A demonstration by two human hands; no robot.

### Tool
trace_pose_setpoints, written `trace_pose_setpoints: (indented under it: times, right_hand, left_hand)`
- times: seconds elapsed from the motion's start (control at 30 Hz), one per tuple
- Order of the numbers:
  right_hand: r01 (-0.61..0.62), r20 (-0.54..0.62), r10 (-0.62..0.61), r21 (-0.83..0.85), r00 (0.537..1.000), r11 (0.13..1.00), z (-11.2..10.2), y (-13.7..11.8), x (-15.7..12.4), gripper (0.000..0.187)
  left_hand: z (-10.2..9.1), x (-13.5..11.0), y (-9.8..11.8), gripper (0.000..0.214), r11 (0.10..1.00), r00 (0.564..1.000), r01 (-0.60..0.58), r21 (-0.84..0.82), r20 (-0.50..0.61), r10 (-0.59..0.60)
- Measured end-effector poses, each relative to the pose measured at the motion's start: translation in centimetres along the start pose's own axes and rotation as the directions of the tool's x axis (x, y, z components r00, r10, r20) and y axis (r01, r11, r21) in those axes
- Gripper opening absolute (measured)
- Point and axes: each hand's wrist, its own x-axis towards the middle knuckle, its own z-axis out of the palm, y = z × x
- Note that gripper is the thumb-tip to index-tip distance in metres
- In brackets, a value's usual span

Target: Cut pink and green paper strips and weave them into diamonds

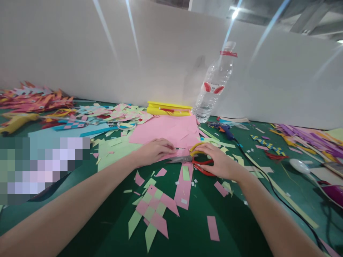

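Gripping the scissors point(180, 159) by their looped handles, the right hand point(222, 160) has curled fingers; the left hand point(155, 148), fingers narrow, is at the pink paper point(182, 152) near the blades, over the counter point(193, 235); whether it pinches, I cannot tell. The paper should be light, easily creased, best held by an edge.

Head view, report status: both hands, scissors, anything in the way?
Right hand holding scissors. Left hand at pink paper, close to blades. Paper scraps scattered around; woven paper piece nearer the camera.
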Motion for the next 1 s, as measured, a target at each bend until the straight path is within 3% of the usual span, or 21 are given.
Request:
trace_pose_setpoints:
  times: [0.6,1.0]
  right_hand:
    - [-0.047,0.066,0.044,0.041,0.997,0.998,0.5,-1.7,0.2,0.032]
    - [-0.030,0.026,0.030,0.012,0.999,0.999,1.1,-2.3,0.4,0.038]
  left_hand:
    - [0.4,0.0,-0.3,0.029,1.000,0.999,-0.013,-0.016,-0.035,0.012]
    - [0.1,0.1,0.0,0.029,1.000,1.000,-0.004,-0.017,-0.022,0.004]
